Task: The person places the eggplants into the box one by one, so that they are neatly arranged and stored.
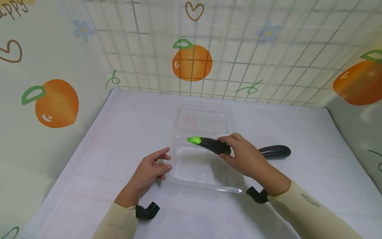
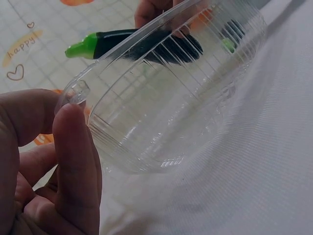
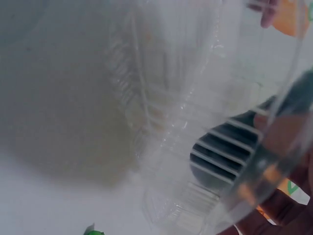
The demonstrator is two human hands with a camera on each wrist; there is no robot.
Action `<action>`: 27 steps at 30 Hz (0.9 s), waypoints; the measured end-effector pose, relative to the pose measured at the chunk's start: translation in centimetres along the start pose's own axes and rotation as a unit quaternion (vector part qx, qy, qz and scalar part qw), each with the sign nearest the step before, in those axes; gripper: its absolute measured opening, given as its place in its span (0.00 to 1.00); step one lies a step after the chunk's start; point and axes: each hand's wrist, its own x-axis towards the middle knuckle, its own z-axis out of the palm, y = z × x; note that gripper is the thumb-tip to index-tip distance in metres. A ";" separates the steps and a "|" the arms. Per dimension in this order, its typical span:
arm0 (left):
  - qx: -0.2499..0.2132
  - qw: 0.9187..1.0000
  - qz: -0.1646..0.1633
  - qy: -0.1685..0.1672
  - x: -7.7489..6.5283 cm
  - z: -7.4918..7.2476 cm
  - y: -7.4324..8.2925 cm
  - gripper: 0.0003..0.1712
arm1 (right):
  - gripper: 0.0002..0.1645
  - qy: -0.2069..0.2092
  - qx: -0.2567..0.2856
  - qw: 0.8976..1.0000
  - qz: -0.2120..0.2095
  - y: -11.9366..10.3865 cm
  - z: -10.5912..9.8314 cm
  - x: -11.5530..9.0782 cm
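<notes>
A toy-like eggplant (image 1: pixel 213 145) with a bright green cap hangs above the base of a clear plastic clamshell box (image 1: pixel 206 186). My right hand (image 1: pixel 246 156) pinches its dark, rounded end between thumb and fingers, the cap pointing left. Through the box wall, the left wrist view shows the same eggplant (image 2: pixel 115 43). At the box's left rim is my left hand (image 1: pixel 150 171), index finger and thumb spread apart, their tips at the edge. A second eggplant (image 1: pixel 276 151) lies on the table right of the box, its cap end hidden behind my right hand.
The box's lid (image 1: pixel 204 120) lies folded open toward the back. White cloth covers the table (image 1: pixel 128 122). A wire grid (image 1: pixel 238 66) behind a printed film rises at the back, with printed side walls left and right. Black wrist camera mounts (image 1: pixel 147 211) sit under both wrists.
</notes>
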 end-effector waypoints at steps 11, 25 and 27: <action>0.002 1.000 -0.001 -0.002 0.0 0.1 -0.1 0.40 | 0.32 -0.003 -0.046 0.999 -0.005 -0.1 0.5 0.1; -0.005 1.000 0.007 -0.003 -0.1 0.0 -0.2 0.41 | 0.31 -0.030 -0.055 0.998 0.005 -0.5 0.7 0.6; -0.004 1.000 0.007 -0.003 -0.1 0.0 -0.1 0.41 | 0.31 -0.032 -0.060 0.998 0.008 -0.5 0.8 0.7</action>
